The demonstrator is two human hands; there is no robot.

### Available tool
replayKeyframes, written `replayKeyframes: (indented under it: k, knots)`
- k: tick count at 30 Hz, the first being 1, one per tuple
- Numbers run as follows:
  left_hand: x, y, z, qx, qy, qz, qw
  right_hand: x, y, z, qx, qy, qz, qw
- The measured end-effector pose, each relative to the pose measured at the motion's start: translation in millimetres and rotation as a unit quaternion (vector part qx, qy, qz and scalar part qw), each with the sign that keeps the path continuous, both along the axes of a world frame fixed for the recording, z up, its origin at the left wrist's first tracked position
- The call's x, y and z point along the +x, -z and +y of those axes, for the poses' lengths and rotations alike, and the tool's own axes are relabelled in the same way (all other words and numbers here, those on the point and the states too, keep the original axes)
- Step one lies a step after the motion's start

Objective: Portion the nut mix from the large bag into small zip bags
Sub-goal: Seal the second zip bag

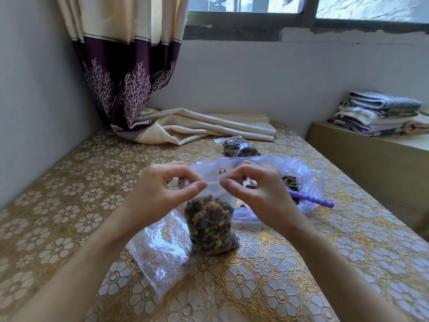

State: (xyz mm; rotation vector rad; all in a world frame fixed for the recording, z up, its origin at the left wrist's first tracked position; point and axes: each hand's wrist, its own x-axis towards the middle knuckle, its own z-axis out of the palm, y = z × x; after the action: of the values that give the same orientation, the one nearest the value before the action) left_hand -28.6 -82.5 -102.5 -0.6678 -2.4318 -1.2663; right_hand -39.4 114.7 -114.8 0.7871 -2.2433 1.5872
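Two hands, left hand [162,189] and right hand [255,189], pinch the zip strip of the filled small zip bag [210,225], standing on the worktop [69,205], to seal it. Large bag [301,180] lies at 2 o'clock.

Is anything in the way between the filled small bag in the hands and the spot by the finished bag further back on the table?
Yes. The large bag with the purple scoop lies between, slightly right. Both hands, left and right, pinch the small zip bag at its top strip; the finished bag lies beyond.
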Motion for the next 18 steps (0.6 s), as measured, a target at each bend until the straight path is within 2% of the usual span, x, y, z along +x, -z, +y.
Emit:
replayKeyframes:
  k: [6,11,15,18]
  knots:
    - [-5,0,-20,0.022,0.004,-0.07,0.997,-5,1,15,-0.036,0.0,-0.052,0.998]
    - [-7,2,-29,0.043,-0.013,-0.089,0.995,-7,2,17,-0.084,-0.004,-0.098,0.992]
    - [-11,11,-25,0.097,-0.01,-0.124,0.988,-9,11,15,-0.114,0.004,-0.138,0.984]
    - [-13,20,-22,0.101,0.024,-0.186,0.977,-9,18,9,-0.143,0.032,-0.163,0.976]
